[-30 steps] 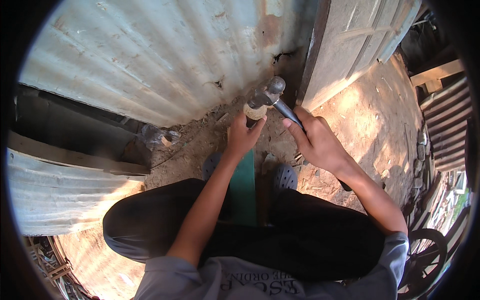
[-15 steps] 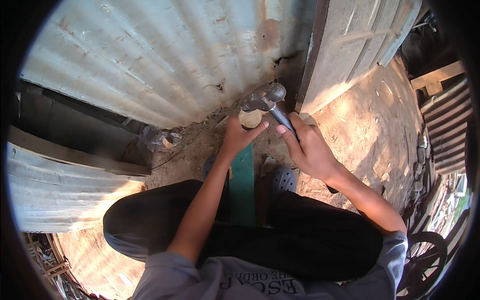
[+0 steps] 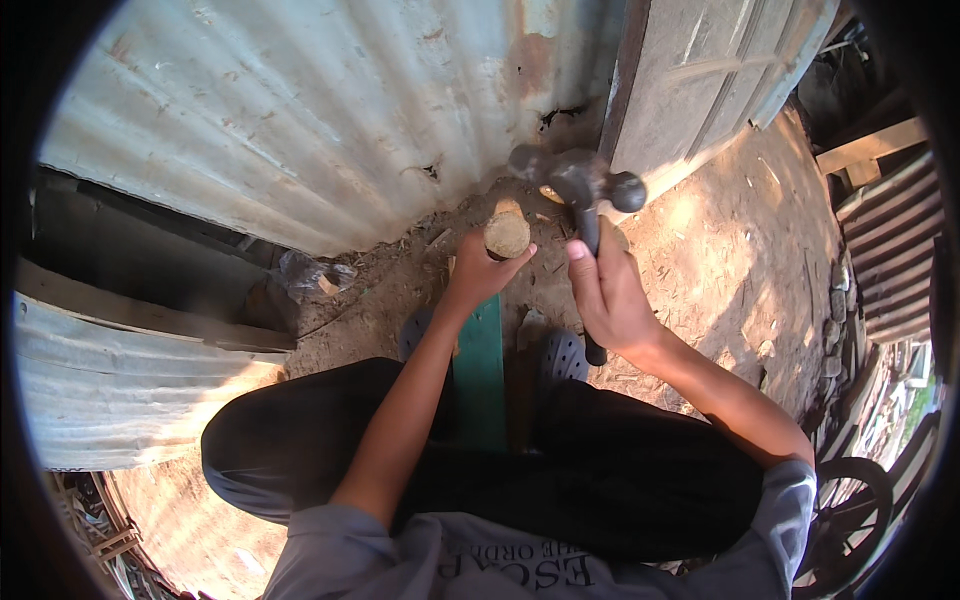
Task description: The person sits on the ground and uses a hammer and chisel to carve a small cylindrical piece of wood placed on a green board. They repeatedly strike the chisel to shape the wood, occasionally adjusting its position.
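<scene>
My left hand (image 3: pixel 476 268) is closed around an upright piece of wood (image 3: pixel 507 233) with a round, pale, rough top; its lower part is hidden by the hand. Beneath it runs a green board (image 3: pixel 480 375) between my legs. In my right hand (image 3: pixel 618 300) is a ball-peen hammer (image 3: pixel 577 188), gripped by its dark handle with the thumb along it. The hammer's head is raised to the right of the wood, apart from it and slightly blurred.
Ahead stands a corrugated metal wall (image 3: pixel 330 110), with a wooden door (image 3: pixel 690 90) to its right. A crumpled plastic bag (image 3: pixel 312 275) lies on the dirt floor. My clog (image 3: pixel 567 358) is beside the board. At lower right is a dark wheel (image 3: pixel 855 510).
My right hand has lifted the hammer off the top of the wood and swung its head to the right. My left hand keeps its grip on the wood, almost unmoved.
</scene>
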A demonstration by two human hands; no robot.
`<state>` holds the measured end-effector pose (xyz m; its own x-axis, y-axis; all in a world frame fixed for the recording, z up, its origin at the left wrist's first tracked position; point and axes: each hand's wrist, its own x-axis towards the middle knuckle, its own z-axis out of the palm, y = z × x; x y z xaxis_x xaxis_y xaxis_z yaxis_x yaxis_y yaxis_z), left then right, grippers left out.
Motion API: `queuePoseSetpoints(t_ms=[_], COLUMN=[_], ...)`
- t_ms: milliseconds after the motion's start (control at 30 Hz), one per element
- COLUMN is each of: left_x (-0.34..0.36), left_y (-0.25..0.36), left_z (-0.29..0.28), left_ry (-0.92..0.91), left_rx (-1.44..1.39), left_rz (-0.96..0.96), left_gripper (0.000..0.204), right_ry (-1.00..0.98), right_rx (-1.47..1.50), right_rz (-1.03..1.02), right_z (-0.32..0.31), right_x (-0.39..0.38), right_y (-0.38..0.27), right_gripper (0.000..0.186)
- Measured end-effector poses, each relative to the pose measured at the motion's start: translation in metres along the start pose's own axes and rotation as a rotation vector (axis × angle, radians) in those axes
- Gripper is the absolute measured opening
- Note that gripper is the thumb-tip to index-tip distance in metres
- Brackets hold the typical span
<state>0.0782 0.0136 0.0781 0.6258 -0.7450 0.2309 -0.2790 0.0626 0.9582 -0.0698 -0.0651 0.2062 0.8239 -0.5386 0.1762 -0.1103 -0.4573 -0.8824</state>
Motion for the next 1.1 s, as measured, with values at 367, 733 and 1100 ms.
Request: queuePoseSetpoints(t_ms=[367,733,1100], left_x=[-0.002,-0.018,-0.065], left_y=[-0.002,-0.007,-0.038], left_z=[0.004,0.014,0.063], left_ry=[0.023,0.052,-0.118], left_rx=[-0.015,0.03,0.323], left_rz=[0.004,-0.009,0.238], left_gripper=[0.024,0.023,0.037], right_ry=[-0.08,-0.358,-0.165], right_rx=[-0.075,-0.229,-0.207], right_rz=[-0.007,0.162,0.218], right_z=[-0.015,-0.014,-0.023], right_x=[0.002,0.003,0.002], right_y=[-0.018,0.0,0.004], right_gripper=[0.024,0.028,0.033])
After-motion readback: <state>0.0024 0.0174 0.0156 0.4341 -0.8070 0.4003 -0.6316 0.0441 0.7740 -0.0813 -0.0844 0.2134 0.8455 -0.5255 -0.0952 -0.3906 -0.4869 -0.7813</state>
